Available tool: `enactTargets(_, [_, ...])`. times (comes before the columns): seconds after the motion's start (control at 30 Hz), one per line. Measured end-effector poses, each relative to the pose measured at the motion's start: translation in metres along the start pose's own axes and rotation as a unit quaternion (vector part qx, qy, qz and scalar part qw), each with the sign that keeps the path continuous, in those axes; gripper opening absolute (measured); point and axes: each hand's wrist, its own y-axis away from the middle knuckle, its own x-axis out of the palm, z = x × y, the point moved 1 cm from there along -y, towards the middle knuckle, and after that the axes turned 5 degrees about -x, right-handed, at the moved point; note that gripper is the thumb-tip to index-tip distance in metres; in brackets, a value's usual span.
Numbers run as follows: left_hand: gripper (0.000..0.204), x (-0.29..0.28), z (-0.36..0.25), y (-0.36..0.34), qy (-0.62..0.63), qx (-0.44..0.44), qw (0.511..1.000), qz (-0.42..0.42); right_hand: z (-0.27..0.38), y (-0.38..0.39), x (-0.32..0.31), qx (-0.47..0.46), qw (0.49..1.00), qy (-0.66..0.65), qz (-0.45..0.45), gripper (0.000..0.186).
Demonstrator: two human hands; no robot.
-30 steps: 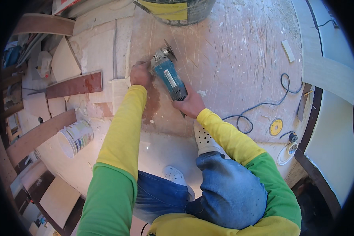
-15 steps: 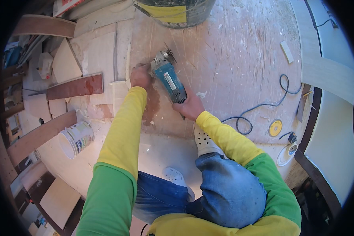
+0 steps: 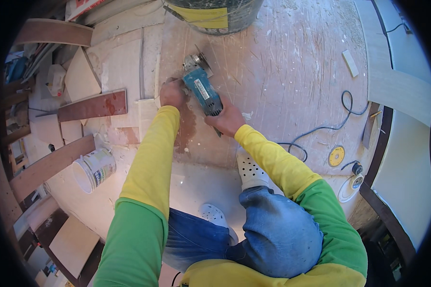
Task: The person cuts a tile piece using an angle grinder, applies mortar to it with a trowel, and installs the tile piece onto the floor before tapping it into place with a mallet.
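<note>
A teal angle grinder (image 3: 202, 88) with a grey metal head and a thin disc lies at a slant above the scratched board. My right hand (image 3: 229, 117) is wrapped round its rear end. Close beside the grinder's head, my left hand (image 3: 173, 93) is closed, its fingers partly hidden; what it grips cannot be made out. Pale flat strips and panels (image 3: 122, 67) lie to the left of that hand. A dark wet patch (image 3: 186, 128) marks the board below the grinder.
A large dark bucket (image 3: 220, 24) stands at the far side. On the left are a white pail (image 3: 94, 169) and reddish-brown planks (image 3: 93, 105). A dark cord (image 3: 321, 127), a yellow disc (image 3: 336, 156) and a small pale block (image 3: 350, 63) lie to the right.
The grinder and my right hand have shifted slightly left and away from me, and the grinder's head has turned a little. My left hand has hardly moved.
</note>
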Motion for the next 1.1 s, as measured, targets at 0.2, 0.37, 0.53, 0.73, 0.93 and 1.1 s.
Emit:
enactTargets(0.2, [0.047,0.002,0.004,-0.002,-0.004,-0.007,1.000,-0.011,-0.003,0.010,0.005,-0.002,1.000,-0.026,0.011,0.075])
enactTargets(0.37, [0.063,0.002,0.005,0.000,0.011,-0.009,1.000,-0.002,-0.004,0.016,0.003,0.011,0.999,-0.031,0.019,0.078])
enactTargets(0.53, [0.064,0.002,0.004,0.000,0.014,0.001,1.000,-0.008,-0.020,0.018,0.008,-0.012,1.000,-0.026,-0.002,0.077])
enactTargets(0.73, [0.064,0.003,0.002,0.000,0.012,0.023,0.999,-0.021,-0.023,0.026,0.004,0.004,1.000,-0.013,-0.011,0.075])
enactTargets(0.93, [0.057,0.009,0.012,-0.001,0.017,0.029,0.998,-0.044,-0.036,0.052,-0.011,-0.034,0.999,-0.002,-0.015,0.080])
enactTargets(1.1, [0.049,0.014,0.016,0.001,0.095,-0.009,0.994,-0.050,-0.058,0.101,-0.067,-0.035,0.989,0.112,-0.085,0.082])
